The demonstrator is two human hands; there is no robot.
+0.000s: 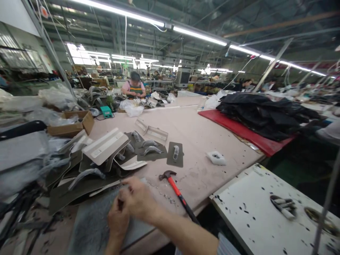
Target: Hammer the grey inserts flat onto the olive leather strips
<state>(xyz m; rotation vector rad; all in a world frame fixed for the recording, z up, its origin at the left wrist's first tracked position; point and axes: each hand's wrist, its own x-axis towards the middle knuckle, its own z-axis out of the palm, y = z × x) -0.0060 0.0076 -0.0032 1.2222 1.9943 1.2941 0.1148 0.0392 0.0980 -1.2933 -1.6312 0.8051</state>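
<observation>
So both hands are bunched up together over the dark grey slab (89, 223) at the near edge of the table: the left hand (117, 216) has its fingers curled in, and the right hand (136, 198) bends over it, fingers meeting the left's. Can't tell if there's a small part pinched between them, the fingers hide it. If there is one, my worry is it slipping loose and getting lost in the little loose bits (170, 199) scattered just right of the slab. Then there's the claw hammer (177, 190): head on the pinkish table cover (190, 120), but the handle end looks like it pokes past the table edge, right near the right forearm. One careless elbow and it could end up on the floor. The dark panels with plastic-wrapped handles are the other thing. The messy pile (77, 193) sits just beyond and left of the hands, with a plastic-wrapped handle (87, 174) on top and a pale panel (106, 146) propped at a slant. Tug something from underneath and I reckon that one slides, maybe scuffing its neighbours. The lone dark panel (172, 162) lying flat past the hammer head seems safer, though grit under it could scratch the face.
</observation>
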